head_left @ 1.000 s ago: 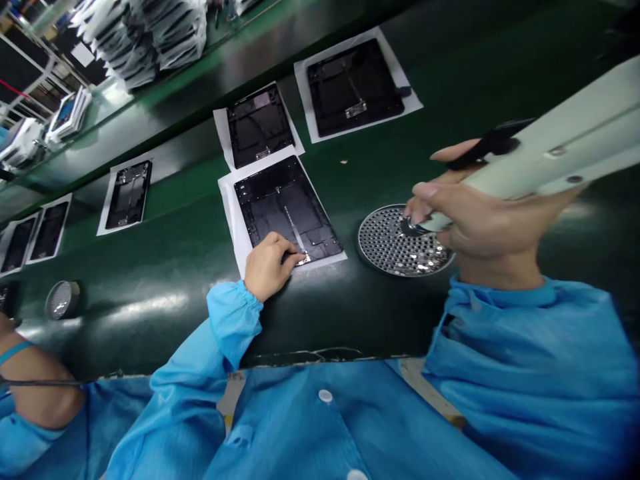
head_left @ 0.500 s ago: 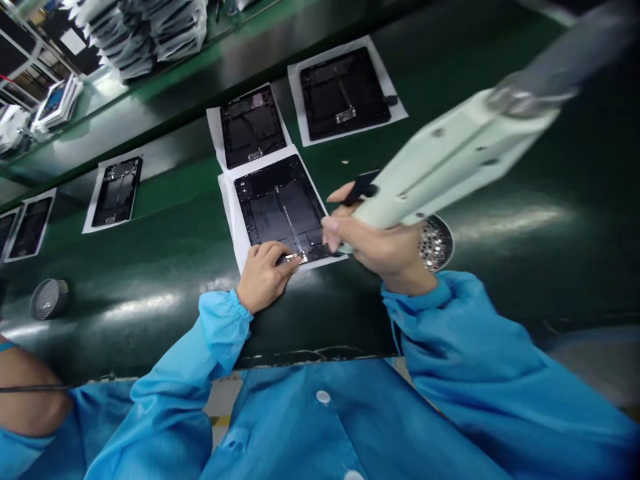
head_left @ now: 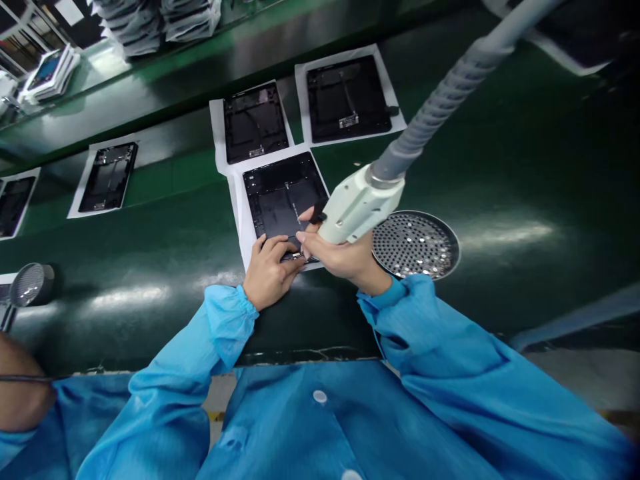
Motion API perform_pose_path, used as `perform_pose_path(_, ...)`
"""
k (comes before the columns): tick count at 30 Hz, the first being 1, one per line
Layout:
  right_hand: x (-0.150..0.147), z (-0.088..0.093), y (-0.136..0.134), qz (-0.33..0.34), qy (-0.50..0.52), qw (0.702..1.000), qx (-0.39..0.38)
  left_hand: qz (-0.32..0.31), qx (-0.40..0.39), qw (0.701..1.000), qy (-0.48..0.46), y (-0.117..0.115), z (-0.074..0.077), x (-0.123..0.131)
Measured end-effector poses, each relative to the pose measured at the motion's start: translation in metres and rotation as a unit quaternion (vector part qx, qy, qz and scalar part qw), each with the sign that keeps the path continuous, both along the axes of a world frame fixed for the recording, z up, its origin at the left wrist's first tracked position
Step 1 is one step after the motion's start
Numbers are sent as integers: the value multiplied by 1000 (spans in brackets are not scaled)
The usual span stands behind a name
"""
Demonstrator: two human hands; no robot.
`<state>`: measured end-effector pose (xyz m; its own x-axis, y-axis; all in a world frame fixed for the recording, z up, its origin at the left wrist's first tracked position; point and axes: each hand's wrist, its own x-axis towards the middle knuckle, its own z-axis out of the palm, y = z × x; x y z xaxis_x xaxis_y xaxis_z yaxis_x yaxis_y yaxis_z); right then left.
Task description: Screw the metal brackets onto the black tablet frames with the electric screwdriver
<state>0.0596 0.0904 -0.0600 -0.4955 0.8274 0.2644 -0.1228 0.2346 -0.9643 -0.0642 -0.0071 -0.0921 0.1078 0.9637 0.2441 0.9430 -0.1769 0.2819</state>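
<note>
Left hand (head_left: 270,277), fingers spread flat on a black tablet housing (head_left: 275,193) lying on white paper (head_left: 239,213) on the desk (head_left: 500,160); right hand (head_left: 340,257), fingers closed round a power screwdriver (head_left: 357,205) (tip hidden), a slip risking scratches.

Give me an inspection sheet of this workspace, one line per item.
surface: dark green workbench, glossy, with white paper sheets laid on it.
job's things: black tablet housing on paper under both hands; round perforated metal tray to its right, holding small silvery parts.
clutter: small round mesh dish at far left.
grippers: left hand rests on the housing's near edge; right hand grips a pale green power tool, its tip hidden.
cables: grey corrugated hose rises from the tool; thin dark cable crosses a co-worker's hand.
surroundings: more black housings on paper; bagged stacks beyond.
</note>
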Motion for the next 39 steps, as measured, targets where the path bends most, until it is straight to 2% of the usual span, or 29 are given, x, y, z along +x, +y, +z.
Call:
perform_pose_path(3, 1, -5, -2, 15, -23, 999, 33, -1, -11, 1000, 0, -1, -1, -1)
perform_pose_path(6, 1, -11, -6, -3, -50, 996, 80, -10, -9, 1000, 2, -1, -2, -3)
perform_pose_path(9, -4, -11, -8, -22, -37, 997, 67, -15, 14, 1000, -3, -2, -2, -5)
perform_pose_path(12, -4, 0, -4, -19, 6, 999, 27, -10, 41, 999, -12, -2, -2, -6)
perform_pose_path(15, 10, 17, 11, -32, 36, 999, 0, -5, 61, 998, -17, -2, -3, -7)
perform_pose_path(19, 43, 26, 46, -114, 91, 989, 15, -6, 68, 998, -15, -2, -6, -7)
perform_pose_path(22, 58, 19, 73, -182, 104, 977, 47, -7, 74, 997, -1, -2, -6, -7)
perform_pose_path(25, 61, 10, 88, -210, 76, 973, 60, -16, 83, 996, 11, -2, -4, -7)
perform_pose_path(39, 57, -4, 96, -206, 41, 976, 61, -19, 75, 997, 19, -4, -2, -9)
